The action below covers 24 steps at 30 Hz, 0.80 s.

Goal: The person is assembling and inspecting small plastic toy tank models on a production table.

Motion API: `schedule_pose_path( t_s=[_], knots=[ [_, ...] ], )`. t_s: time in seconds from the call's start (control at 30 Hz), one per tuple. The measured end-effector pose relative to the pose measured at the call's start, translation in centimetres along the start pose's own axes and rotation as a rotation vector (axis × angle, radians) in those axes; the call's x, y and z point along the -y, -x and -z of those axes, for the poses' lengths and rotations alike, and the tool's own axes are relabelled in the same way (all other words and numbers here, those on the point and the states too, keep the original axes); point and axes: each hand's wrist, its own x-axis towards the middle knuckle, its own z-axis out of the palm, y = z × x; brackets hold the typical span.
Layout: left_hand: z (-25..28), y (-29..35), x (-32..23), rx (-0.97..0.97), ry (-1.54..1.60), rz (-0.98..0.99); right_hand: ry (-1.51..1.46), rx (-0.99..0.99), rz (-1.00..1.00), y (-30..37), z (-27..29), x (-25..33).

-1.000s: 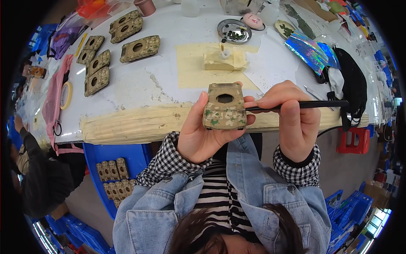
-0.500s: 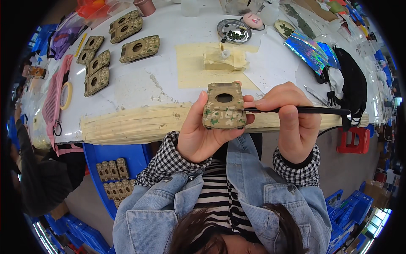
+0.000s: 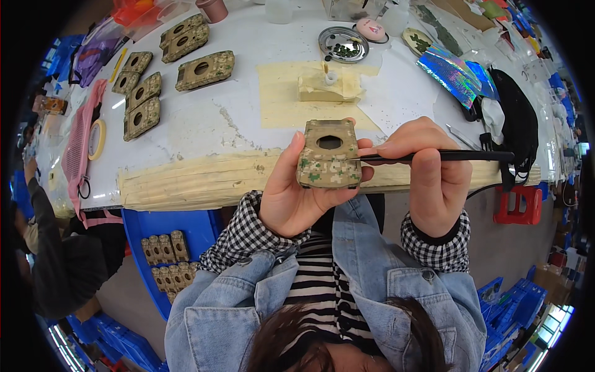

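Person's L hand clasps camo hull piece betw. thumb & fingers, palm at near end; long axis runs away from wearer, hole nearer far end. R hand pinches slim black tool, approx. horiz., tip pointing L at piece's R side. Beyond: taped block, white table.

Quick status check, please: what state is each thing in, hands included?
Left hand: closed around the camouflage shell
Camouflage shell: held, hole uncovered
Right hand: pinching the slim black tool
Slim black tool: near level, tip at shell's right side
Loose shells: lying on table, holes uncovered
Metal dish: uncovered, dark green bits inside
Blue tray: holding rows of shells
Tape roll: lying on table
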Motion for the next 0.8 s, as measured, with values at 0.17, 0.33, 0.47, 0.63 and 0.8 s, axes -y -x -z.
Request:
schedule_pose_path(
  t_s=[0.17,0.33,0.47,0.63,0.8],
  knots=[
    [-0.2,-0.1,0.2,-0.007,0.113,0.009,-0.173,0.026,-0.053,-0.2,0.1,-0.2],
    [-0.3,0.0,0.2,-0.023,0.170,0.029,-0.278,0.158,-0.153,-1.5,1.1,0.2],
    [-0.1,0.0,0.2,-0.019,0.161,0.039,-0.283,0.171,-0.182,-1.8,1.1,0.2],
    [0.1,0.1,0.3,-0.034,0.121,0.028,-0.268,0.170,-0.165,-1.7,1.1,0.1],
    [0.1,0.1,0.3,-0.029,0.118,0.021,-0.280,0.157,-0.179,-1.6,0.9,0.0]
  ],
)
